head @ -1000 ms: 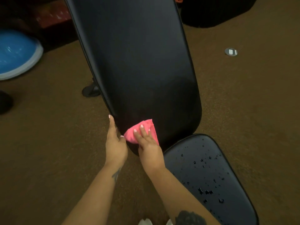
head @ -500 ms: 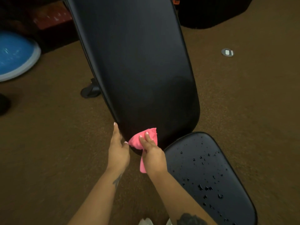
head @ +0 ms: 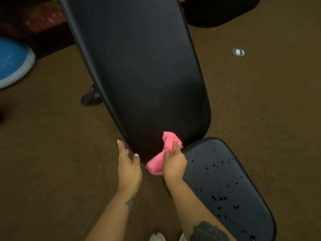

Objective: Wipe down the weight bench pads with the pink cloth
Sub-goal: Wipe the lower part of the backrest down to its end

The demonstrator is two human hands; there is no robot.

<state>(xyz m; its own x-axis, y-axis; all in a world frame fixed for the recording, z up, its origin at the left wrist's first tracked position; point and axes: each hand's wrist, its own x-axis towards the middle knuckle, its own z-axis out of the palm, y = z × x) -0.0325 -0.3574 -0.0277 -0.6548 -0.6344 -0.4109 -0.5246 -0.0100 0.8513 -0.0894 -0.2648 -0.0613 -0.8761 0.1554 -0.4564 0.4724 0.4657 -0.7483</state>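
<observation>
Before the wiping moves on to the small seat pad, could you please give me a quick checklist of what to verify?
1. Pink cloth gripped by right hand: ok.
2. Cloth spread flat for wiping: not ok, bunched.
3. Left hand free of the cloth, beside the long back pad: ok.
4. Seat pad dry: not ok, droplets across it.
5. Back pad free of droplets: ok where visible.
6. Cloth dampness: cannot tell.

Bare brown carpet (head: 52, 162) open left of the long back pad (head: 139, 70), bench foot (head: 91, 99) and blue dome (head: 12, 65) standing there, droplet-covered seat pad (head: 225, 185) just beside the back pad's lower end, narrow gap between them.
</observation>
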